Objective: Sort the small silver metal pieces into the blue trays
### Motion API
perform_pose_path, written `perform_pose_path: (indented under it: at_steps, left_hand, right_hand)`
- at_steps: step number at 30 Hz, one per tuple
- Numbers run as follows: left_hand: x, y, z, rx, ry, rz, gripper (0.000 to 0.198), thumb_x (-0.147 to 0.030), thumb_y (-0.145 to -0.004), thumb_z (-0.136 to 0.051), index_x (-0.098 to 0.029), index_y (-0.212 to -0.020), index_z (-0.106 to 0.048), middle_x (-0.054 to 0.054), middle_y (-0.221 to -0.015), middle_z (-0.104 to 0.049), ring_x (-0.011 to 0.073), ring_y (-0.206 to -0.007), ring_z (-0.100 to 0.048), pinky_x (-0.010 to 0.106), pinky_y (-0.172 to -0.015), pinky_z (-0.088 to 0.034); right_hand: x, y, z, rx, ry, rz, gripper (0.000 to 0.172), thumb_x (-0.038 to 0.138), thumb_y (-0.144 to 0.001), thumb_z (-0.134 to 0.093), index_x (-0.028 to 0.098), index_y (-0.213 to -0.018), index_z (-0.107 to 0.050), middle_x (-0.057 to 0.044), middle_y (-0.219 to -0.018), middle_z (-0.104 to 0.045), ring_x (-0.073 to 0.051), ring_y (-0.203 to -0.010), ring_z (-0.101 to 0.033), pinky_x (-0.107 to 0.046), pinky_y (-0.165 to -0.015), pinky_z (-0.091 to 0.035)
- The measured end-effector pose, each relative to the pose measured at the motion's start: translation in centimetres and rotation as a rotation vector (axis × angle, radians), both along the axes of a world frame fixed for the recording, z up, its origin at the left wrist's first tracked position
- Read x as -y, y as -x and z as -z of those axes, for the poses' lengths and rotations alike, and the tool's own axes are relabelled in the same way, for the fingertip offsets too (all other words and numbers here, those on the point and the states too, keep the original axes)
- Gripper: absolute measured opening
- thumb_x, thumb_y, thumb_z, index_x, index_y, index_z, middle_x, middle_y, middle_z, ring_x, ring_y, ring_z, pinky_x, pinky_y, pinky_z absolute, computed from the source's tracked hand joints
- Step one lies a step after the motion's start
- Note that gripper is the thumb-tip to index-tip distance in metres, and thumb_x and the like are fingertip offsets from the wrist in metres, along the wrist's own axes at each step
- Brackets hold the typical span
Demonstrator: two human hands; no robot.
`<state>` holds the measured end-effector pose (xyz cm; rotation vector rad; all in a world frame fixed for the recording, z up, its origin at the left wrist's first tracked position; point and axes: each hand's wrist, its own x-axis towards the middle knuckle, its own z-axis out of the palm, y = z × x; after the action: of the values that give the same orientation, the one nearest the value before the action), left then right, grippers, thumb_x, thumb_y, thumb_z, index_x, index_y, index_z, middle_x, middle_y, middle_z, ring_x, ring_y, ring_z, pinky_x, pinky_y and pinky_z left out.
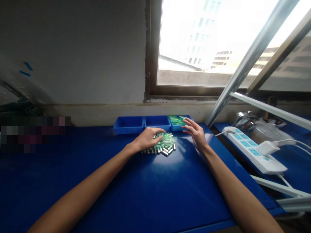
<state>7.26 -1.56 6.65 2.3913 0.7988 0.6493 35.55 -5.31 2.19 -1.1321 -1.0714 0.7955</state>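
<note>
A heap of small green and silver parts (166, 144) lies on the blue table (150, 194) in front of me. My left hand (148, 138) rests flat on the left side of the heap, fingers stretched over it. My right hand (195, 132) hovers just right of the heap, fingers spread, tips near the right blue bin (178, 122), which holds green parts. It holds nothing.
Two more blue bins (128, 124) (157, 122) stand in a row at the wall under a window. A white power strip (252, 149) with a plugged adapter lies at the right, beside metal rails and cables. A blurred patch covers the left.
</note>
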Motion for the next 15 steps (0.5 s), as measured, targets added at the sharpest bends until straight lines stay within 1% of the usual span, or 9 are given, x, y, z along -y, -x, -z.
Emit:
perform_pose_path:
  at_steps: [2,4,7,11,15]
  left_hand:
    - [0.1,0.0,0.2,-0.03,-0.035,0.046,0.038,-0.032,-0.098,-0.062,-0.016,-0.131,-0.072,0.011,-0.133,-0.073,0.0256,-0.124,-0.069,0.035,-0.109,-0.053]
    - [0.2,-0.1,0.5,-0.055,-0.05,0.099,0.041,-0.033,-0.098,-0.062,-0.017,-0.134,-0.07,0.011,-0.137,-0.07,0.0255,-0.127,-0.067,0.034,-0.11,-0.052]
    - [0.2,-0.2,0.9,-0.069,-0.051,0.143,0.041,-0.031,-0.097,-0.063,-0.018,-0.136,-0.069,0.012,-0.137,-0.071,0.025,-0.125,-0.069,0.033,-0.107,-0.053]
    - [0.2,-0.3,1.2,-0.077,-0.084,0.131,0.038,-0.023,-0.097,-0.061,-0.018,-0.134,-0.071,0.011,-0.134,-0.072,0.0245,-0.123,-0.07,0.032,-0.105,-0.053]
    - [0.2,-0.3,1.4,-0.108,-0.131,0.086,0.04,-0.017,-0.097,-0.059,-0.02,-0.135,-0.07,0.011,-0.131,-0.074,0.0234,-0.117,-0.073,0.029,-0.099,-0.055]
  right_hand:
    - [-0.1,-0.4,0.2,0.025,0.009,-0.004,0.056,0.041,-0.078,-0.078,0.023,-0.131,-0.07,-0.013,-0.135,-0.072,-0.024,-0.097,-0.075,-0.035,-0.079,-0.061]
    - [-0.1,-0.5,0.3,0.061,-0.001,-0.007,0.051,0.043,-0.081,-0.076,0.021,-0.126,-0.072,-0.013,-0.123,-0.077,-0.022,-0.088,-0.075,-0.035,-0.075,-0.06]
    - [0.0,-0.1,0.2,0.107,0.003,-0.012,0.043,0.045,-0.081,-0.075,0.018,-0.114,-0.075,-0.01,-0.103,-0.081,-0.02,-0.076,-0.073,-0.034,-0.071,-0.058]
    - [0.2,0.4,0.1,0.121,0.024,-0.013,0.036,0.045,-0.078,-0.076,0.017,-0.1,-0.078,-0.007,-0.088,-0.08,-0.018,-0.067,-0.07,-0.033,-0.068,-0.056]
    - [0.2,0.5,0.0,0.12,0.018,-0.027,0.03,0.043,-0.078,-0.075,0.018,-0.095,-0.08,-0.005,-0.082,-0.079,-0.017,-0.064,-0.067,-0.032,-0.067,-0.055]
